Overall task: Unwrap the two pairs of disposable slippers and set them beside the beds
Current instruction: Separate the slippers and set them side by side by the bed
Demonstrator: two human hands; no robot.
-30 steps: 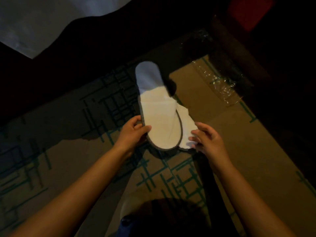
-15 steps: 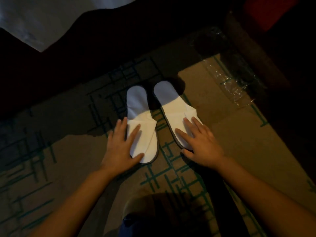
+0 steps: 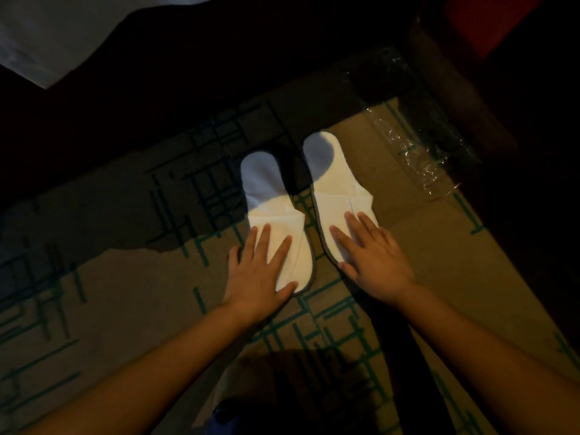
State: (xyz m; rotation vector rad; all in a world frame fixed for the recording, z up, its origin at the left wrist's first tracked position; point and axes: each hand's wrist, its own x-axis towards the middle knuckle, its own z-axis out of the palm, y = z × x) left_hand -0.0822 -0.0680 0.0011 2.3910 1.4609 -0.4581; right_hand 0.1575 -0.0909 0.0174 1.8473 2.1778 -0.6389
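Two white disposable slippers with dark edging lie flat side by side on the patterned carpet, heels pointing away from me. My left hand (image 3: pixel 260 271) presses flat, fingers straight, on the toe end of the left slipper (image 3: pixel 270 199). My right hand (image 3: pixel 373 252) lies flat on the toe end of the right slipper (image 3: pixel 335 180). A clear plastic wrapper (image 3: pixel 417 155) lies crumpled on the carpet to the right of the slippers.
A bed with white sheet (image 3: pixel 47 36) and dark base fills the upper left. Dark wooden furniture (image 3: pixel 470 98) with something red (image 3: pixel 489 20) on it stands at the upper right. The brown carpet (image 3: pixel 125 293) with green lines spreads around the slippers.
A second ago both hands held the stacked slippers above the floor. They have since been separated and laid side by side, and both hands now press flat on them.
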